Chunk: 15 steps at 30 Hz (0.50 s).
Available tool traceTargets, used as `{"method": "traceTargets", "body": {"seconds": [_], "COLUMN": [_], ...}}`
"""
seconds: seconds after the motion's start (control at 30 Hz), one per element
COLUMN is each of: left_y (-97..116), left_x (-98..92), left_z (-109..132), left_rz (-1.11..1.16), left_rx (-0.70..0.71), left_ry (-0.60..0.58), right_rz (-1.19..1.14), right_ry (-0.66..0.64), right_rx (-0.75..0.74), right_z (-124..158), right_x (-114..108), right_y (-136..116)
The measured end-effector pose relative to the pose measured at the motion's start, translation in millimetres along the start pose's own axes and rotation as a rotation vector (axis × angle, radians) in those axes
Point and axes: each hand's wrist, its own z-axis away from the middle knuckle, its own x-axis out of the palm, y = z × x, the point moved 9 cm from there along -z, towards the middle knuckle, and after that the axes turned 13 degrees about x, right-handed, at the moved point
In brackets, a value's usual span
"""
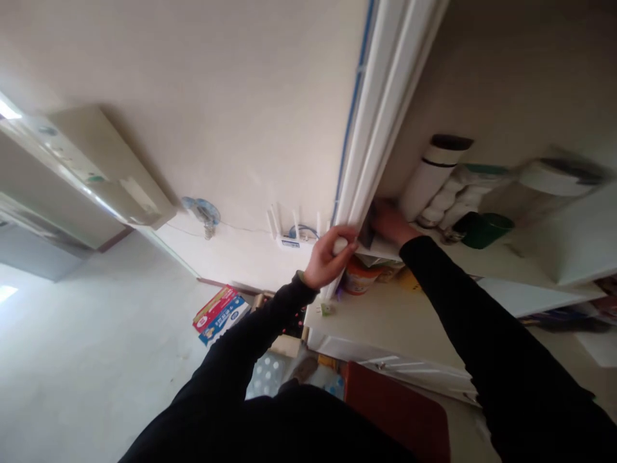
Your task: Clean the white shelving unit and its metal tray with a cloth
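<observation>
My left hand (pixel 329 257) is closed around a small white rounded object (pixel 340 245), right beside the white door frame (pixel 354 199). I cannot make out exactly what that object is. Inside the shelf, my right hand (pixel 389 222) reaches into shadow next to a dark flat thing (pixel 367 233); its fingers are blurred and mostly hidden. Just to the right of that hand stands a white cylinder with a dark top (pixel 429 183). Beside it are white bumpy bottle-like items (pixel 446 199) and a dark green cup (pixel 488 230).
A white router (pixel 290 242) with several antennas sits left of the frame. An orange-and-white container (pixel 359 278) stands on the lower shelf, near a small green-and-white plug (pixel 326 309). Red and blue boxes (pixel 224 315) lie low on the left. A reddish-brown chair-like surface (pixel 395 411) is below.
</observation>
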Motion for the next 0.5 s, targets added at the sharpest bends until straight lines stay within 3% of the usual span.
{"method": "traceTargets", "body": {"seconds": [0.1,0.23,0.33,0.5], "left_y": [-13,-19,-24,-19], "left_x": [-2.5,-14.9,-26.5,-26.0], "left_z": [3,13,31,62], "left_rz": [0.395,0.758,0.758,0.631], "left_rx": [-0.281,-0.568,-0.701,-0.756], "left_ry": [0.046,0.214,0.316,0.339], "right_rz": [0.031,-0.009,-0.178,-0.417], "right_ry": [-0.006,-0.004,0.056,0.075], "right_rx": [0.069,0.054,-0.101,-0.282], "right_z": [-12,17,61,155], "right_x": [0,2,-7,-18], "right_y": [6,11,11,12]}}
